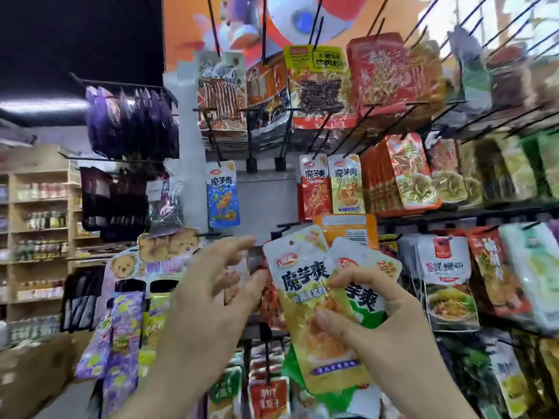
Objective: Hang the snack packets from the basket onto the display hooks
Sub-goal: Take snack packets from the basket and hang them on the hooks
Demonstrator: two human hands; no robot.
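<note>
My right hand [372, 325] grips a fan of snack packets: a yellow packet [305, 285] in front, a green-and-white packet [367, 297] behind it and an orange packet [348, 229] at the back. My left hand [211, 285] is raised just left of the yellow packet, fingers spread and relaxed, holding nothing; its fingertips reach toward the packet's top left edge. Black display hooks [287, 225] stick out of the grey panel right above the held packets. A blue packet [223, 193], a red packet [314, 187] and a yellow one [346, 184] of the same brand hang there. The basket is out of view.
The rack is crowded with hanging snack packets on long black hooks [341, 128] pointing toward me at head height. Purple bags [130, 125] and bear-print packets [163, 249] hang on the left end. Store shelves [39, 219] stand far left; a cardboard box [33, 376] sits low left.
</note>
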